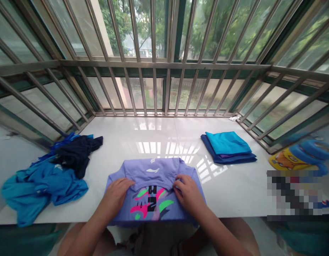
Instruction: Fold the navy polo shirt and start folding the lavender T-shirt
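A lavender shirt point(154, 170) with a pink, green and black print lies partly folded at the near edge of a white sill point(154, 138). My left hand point(117, 195) rests on its left side, fingers curled over the folded edge. On the right side, my right hand point(188, 193) pinches the folded edge of the fabric near the print. Both forearms reach in from below.
An unfolded heap of blue and navy clothes point(51, 170) lies at the left. A folded stack of teal, purple and navy garments point(228, 147) sits at the right. Metal window bars point(154, 64) enclose the sill. A yellow and blue object point(300, 158) lies at the far right.
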`<state>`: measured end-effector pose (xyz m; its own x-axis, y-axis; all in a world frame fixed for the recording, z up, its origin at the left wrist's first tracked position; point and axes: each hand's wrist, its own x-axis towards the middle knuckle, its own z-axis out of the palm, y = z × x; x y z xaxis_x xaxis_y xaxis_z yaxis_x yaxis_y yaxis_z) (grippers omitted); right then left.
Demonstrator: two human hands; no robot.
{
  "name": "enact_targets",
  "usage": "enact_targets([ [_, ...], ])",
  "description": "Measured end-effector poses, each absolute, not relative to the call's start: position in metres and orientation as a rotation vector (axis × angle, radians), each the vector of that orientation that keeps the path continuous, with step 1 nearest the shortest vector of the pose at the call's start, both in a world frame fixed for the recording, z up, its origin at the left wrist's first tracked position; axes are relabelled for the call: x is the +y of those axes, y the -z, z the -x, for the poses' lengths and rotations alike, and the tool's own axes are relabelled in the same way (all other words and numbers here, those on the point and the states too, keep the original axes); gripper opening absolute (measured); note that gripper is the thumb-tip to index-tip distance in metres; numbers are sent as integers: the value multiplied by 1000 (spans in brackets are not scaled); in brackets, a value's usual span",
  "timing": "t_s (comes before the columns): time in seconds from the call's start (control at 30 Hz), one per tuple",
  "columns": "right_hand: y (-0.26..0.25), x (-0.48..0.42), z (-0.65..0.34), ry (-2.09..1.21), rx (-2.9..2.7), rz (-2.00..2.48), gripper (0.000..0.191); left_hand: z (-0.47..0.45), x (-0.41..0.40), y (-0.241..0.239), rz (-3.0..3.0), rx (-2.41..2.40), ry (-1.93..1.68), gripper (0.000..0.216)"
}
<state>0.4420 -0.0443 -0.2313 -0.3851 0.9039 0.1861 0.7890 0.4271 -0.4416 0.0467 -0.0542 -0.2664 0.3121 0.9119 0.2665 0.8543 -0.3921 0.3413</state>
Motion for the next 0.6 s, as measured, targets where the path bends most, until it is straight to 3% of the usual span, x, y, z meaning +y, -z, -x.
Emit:
enact_targets([
  [0.27, 223, -47, -422, -228, -2319, 1542, 38, -89, -42, 251, -2482, 1759, -696, 46],
  [0.47, 220, 12, -408, -246, -2430, 1676, 61, -123, 16, 252, -2485, 1802, -354, 58],
  [0.6, 229, 30, -428, -319, -2399, 1960, 64, -112, 30, 264, -2392, 1911, -179, 64],
])
